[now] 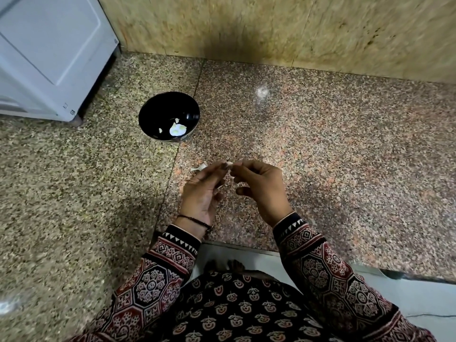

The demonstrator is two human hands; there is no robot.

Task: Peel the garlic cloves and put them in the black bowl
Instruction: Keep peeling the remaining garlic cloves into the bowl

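Head view: above the speckled bench [320, 144], the left hand [201, 193] and right hand [261, 186] both pinch one garlic clove [229, 164] between fingertips. Peeled cloves [177, 130] lie in the black bowl [153, 112], farther back on the left.

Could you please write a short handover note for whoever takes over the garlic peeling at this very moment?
Left hand: pinches the garlic clove at its fingertips.
Right hand: pinches the same clove from the other side.
Black bowl: on the counter, beyond the hands to the left.
Done: a few peeled cloves lie in the bowl; a peel scrap lies beside the left hand.
Left: finish peeling the held clove and drop it in the bowl.
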